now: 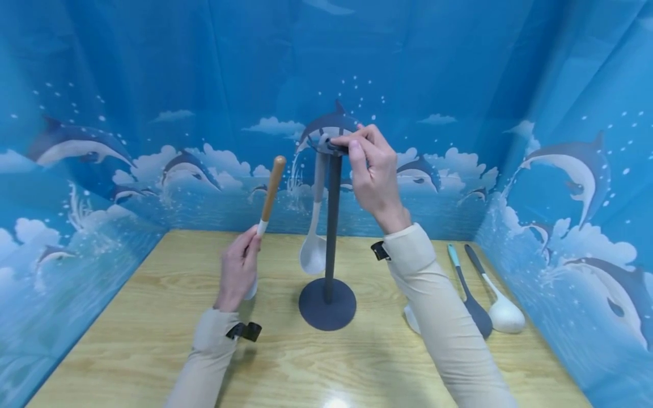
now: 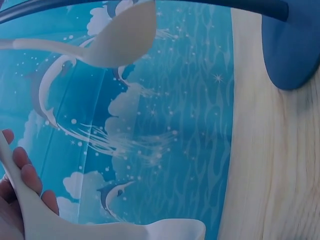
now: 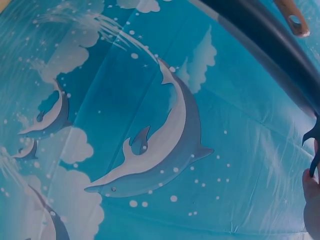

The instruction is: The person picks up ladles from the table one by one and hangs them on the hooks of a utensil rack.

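My left hand (image 1: 240,269) grips the white shaft of a utensil with a wooden handle (image 1: 274,190), which points up. Its white head (image 2: 175,229) shows only in part in the left wrist view, so its kind is unclear. At the top of a dark utensil stand (image 1: 333,226), my right hand (image 1: 374,170) pinches the hooked part with thumb and fingers. A white spoon (image 1: 313,253) with a grey handle hangs from the stand's left side, its bowl downward. In the right wrist view, fingertips (image 3: 310,182) touch a dark hook (image 3: 311,135).
On the right of the wooden table (image 1: 168,351) lie a dark utensil with a mint handle end (image 1: 476,314) and a white ladle (image 1: 506,314). Another white piece (image 1: 411,318) is partly under the right forearm. A dolphin-print curtain (image 1: 265,56) surrounds the table.
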Demonstrator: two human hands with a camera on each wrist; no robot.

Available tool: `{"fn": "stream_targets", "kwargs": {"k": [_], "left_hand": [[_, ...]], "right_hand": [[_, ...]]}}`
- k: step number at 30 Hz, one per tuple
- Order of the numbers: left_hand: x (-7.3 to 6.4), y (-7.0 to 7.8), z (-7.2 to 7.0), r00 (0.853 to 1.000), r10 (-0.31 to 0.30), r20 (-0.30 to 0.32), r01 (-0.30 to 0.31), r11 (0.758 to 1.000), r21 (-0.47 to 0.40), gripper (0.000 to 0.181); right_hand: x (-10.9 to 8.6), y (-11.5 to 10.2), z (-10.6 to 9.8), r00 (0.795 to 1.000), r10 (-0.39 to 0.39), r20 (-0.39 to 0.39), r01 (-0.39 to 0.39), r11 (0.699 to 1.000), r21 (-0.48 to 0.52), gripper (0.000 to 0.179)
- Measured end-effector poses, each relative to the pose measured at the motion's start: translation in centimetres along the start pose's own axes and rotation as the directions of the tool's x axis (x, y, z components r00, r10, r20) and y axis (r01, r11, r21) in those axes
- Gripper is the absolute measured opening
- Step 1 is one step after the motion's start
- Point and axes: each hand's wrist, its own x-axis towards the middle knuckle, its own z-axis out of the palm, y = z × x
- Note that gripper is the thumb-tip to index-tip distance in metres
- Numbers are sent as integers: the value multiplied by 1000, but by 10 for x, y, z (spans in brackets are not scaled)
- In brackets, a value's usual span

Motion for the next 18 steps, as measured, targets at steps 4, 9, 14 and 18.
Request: {"fn": "stream_targets", "kwargs": {"k": [4,9,14,18], "left_hand": [[3,5,4,1000,-16,-2,15,1000,-7,21],[8,13,5,1000,-24,-9,24,1000,-7,25],[15,23,8,1000,-21,-18,21,1000,-8,25],[19,30,11,1000,-6,-16,6,1000,-12,25]], "right_hand": [[0,2,-1,1000,-3,-1,3,1000,21,42],[-1,3,0,1000,-14,-5,14,999,38,44],[-2,3,0,1000,-18,-9,18,1000,15,45],[-1,4,0,1000,-24,-12,24,1000,-2,44]]}}
